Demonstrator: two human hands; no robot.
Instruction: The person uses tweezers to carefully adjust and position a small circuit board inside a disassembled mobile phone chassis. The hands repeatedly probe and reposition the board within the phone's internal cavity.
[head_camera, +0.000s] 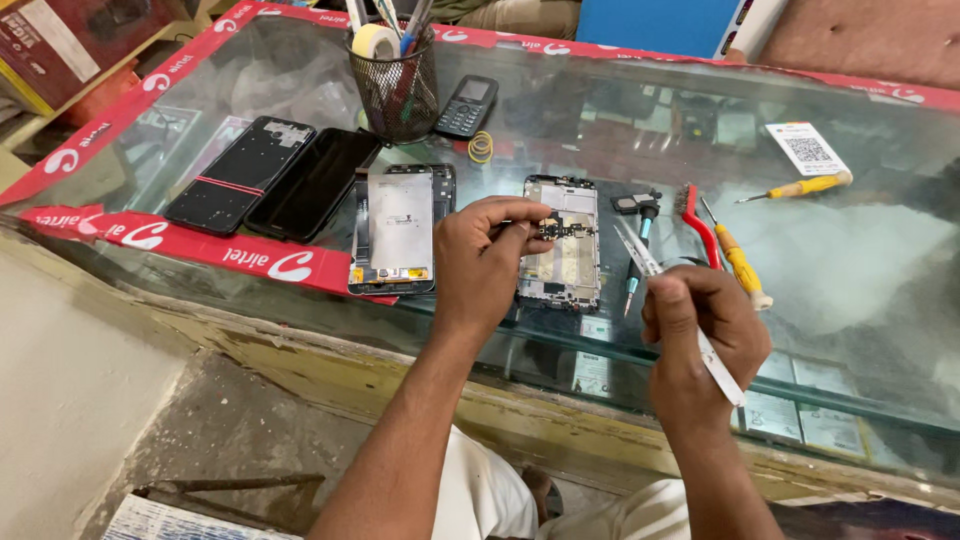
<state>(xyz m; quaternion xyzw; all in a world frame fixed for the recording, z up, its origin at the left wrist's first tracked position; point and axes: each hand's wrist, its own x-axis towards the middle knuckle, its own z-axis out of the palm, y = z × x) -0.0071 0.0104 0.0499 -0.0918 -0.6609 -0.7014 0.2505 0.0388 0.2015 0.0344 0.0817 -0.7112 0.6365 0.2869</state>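
Tweezers, tip up-left, right hand

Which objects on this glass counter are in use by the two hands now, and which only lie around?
In use:
left hand, pinching a small dark circuit part
opened phone frame with bare metal inside
right hand, holding a thin white tool

Lying about:
black wire-mesh pen cup
small black keypad phone
two yellow-handled screwdrivers
red-handled brush

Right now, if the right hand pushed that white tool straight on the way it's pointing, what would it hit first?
The right hand aims the white tool up and left, toward the opened phone that the left hand works on. It would likely meet that phone's right edge first, though depth is hard to judge.
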